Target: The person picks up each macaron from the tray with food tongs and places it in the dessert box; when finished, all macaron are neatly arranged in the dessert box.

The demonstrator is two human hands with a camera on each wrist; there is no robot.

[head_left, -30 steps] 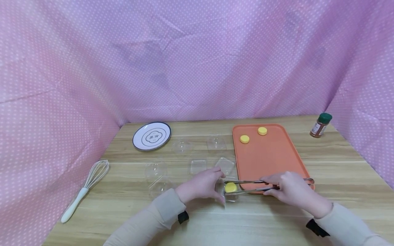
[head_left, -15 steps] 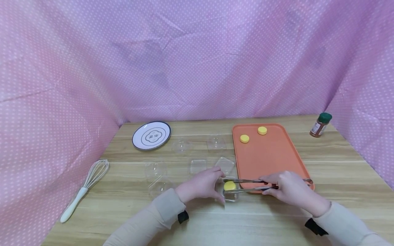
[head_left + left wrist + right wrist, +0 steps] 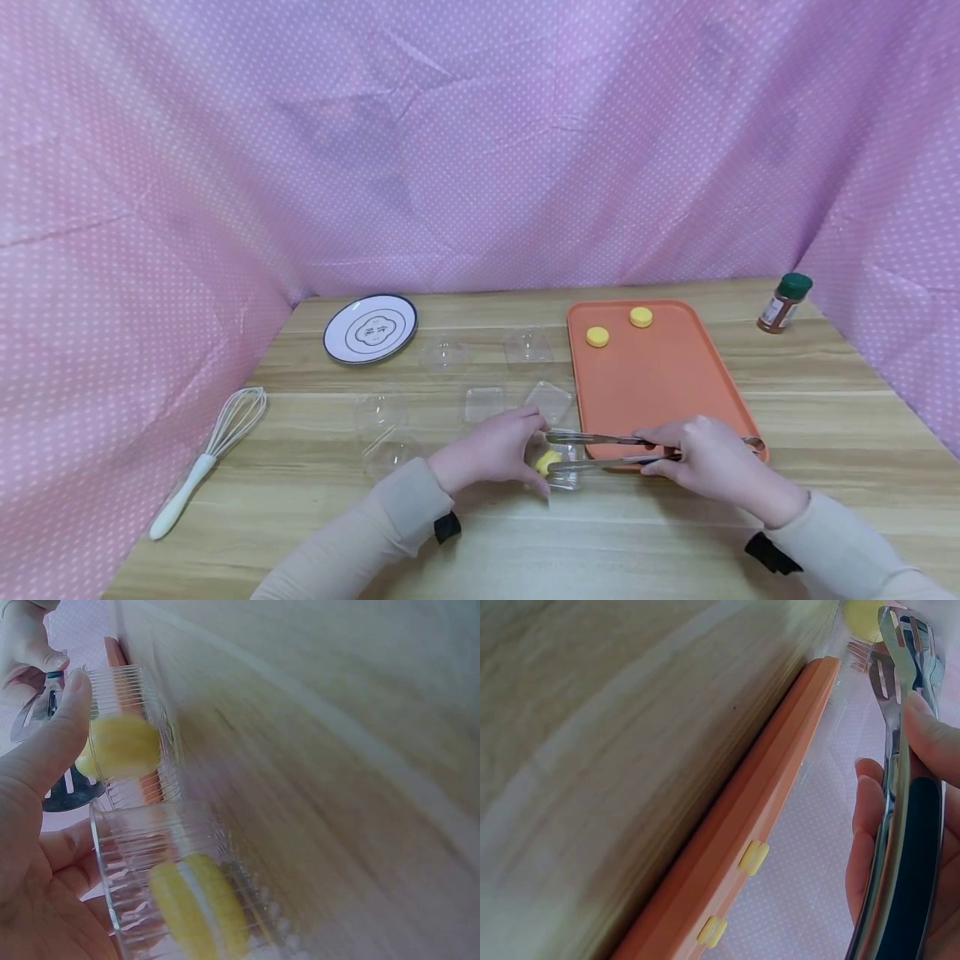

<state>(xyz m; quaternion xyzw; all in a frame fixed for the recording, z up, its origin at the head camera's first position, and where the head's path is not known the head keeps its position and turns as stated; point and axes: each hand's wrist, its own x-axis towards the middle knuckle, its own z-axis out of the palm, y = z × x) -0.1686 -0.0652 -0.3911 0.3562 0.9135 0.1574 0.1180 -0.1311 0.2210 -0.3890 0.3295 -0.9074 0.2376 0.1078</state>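
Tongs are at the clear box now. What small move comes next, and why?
I'd probably draw the tongs gently back with the right hand, while the left hand steadies the clear plastic box: the tongs stand spread, and the yellow macaron beside one arm appears to lie in the box, not pinched.

Bright head view, pale sheen on the tabletop, soft shadows, dimmer wrist views, partly blurred

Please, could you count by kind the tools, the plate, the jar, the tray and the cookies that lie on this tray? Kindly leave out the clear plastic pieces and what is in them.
Tongs: 1
Whisk: 1
Plate: 1
Jar: 1
Orange tray: 1
Yellow cookies on the tray: 2
Total: 7
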